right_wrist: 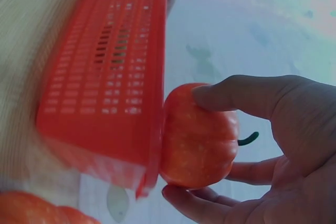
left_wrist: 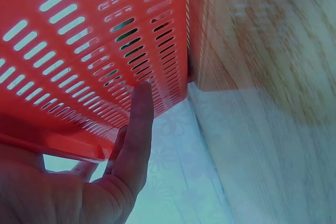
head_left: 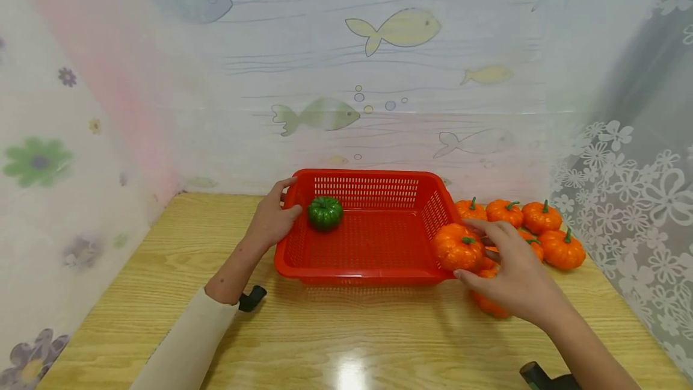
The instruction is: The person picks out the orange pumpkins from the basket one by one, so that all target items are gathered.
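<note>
My left hand [head_left: 272, 215] grips the left rim of a red plastic basket [head_left: 365, 274]. In the left wrist view, a finger of that hand [left_wrist: 113, 182] lies along the slotted outer wall. A green toy pumpkin [head_left: 325, 213] sits inside the basket near its left end. My right hand [head_left: 514, 269] holds an orange pumpkin [head_left: 457, 248] with a green stem at the basket's right rim. The right wrist view shows thumb and fingers on opposite sides of this pumpkin [right_wrist: 197, 140], which is right beside the rim.
Several more orange pumpkins [head_left: 563, 250] are grouped on the wooden table [head_left: 346, 330] to the right of the basket, some partly behind my right hand. A fish-patterned curtain [head_left: 325, 65] hangs behind the table. Lacy flowered cloth [head_left: 644, 257] borders the right side.
</note>
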Demonstrator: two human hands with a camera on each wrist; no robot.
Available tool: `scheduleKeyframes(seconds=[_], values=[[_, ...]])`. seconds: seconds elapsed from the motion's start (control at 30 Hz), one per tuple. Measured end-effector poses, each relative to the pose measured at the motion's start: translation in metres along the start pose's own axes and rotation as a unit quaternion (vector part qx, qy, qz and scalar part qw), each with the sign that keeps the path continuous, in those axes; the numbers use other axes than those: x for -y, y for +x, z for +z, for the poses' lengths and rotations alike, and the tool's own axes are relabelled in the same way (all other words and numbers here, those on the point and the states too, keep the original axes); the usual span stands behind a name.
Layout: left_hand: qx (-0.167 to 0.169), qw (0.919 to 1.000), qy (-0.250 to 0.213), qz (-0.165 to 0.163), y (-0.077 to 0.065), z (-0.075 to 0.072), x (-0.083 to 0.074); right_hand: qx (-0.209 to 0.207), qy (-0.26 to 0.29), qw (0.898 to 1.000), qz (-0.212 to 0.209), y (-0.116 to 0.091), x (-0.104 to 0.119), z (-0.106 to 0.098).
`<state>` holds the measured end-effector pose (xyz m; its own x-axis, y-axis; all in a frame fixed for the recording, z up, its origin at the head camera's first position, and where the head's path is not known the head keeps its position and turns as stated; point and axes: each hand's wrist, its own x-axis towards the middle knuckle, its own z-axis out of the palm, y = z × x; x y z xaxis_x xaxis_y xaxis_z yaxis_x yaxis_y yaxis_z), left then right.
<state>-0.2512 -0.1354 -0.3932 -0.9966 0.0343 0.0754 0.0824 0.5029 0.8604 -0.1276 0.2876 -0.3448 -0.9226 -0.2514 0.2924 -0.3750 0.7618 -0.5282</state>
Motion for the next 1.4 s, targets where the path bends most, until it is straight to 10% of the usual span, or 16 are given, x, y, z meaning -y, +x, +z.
scheduleKeyframes(seconds=[0.83, 1.4], values=[[-0.005, 1.0000, 0.002, 0.001, 0.000, 0.001, 0.002, -0.014, -0.035, 0.999, 0.026, -0.023, -0.055, -0.031], [-0.005, 1.0000, 0.007, -0.001, 0.001, 0.001, -0.001, 0.088, -0.083, 0.988, 0.091, -0.018, -0.100, -0.056]])
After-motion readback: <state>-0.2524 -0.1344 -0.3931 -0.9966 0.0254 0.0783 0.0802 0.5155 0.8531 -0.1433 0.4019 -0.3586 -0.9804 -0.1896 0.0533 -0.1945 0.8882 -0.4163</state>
